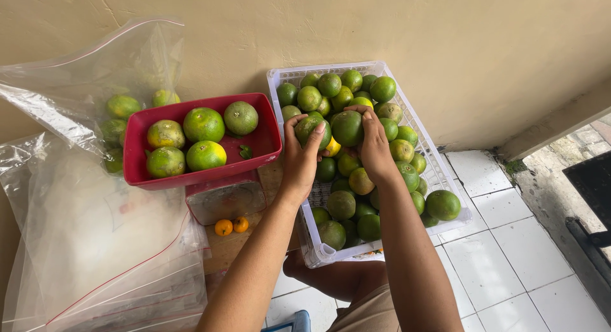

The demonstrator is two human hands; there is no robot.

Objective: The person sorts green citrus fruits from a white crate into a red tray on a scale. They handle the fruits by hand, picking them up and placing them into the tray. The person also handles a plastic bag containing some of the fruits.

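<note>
My left hand (pixel 299 157) grips a green citrus fruit (pixel 310 130) at the left side of a white plastic crate (pixel 435 160) full of green citrus. My right hand (pixel 375 147) is closed over a larger green fruit (pixel 347 128) right beside it, both fruits resting on the heap. To the left, a red scale pan (pixel 261 141) holds several green-yellow citrus fruits (pixel 203 124) and sits on a red weighing scale (pixel 224 198).
Clear plastic bags (pixel 95 243) lie at the left, one holding more citrus (pixel 122 106) against the beige wall. Two tiny orange fruits (pixel 231 226) lie on the wooden board under the scale. White floor tiles (pixel 509 255) spread to the right. My knee shows below.
</note>
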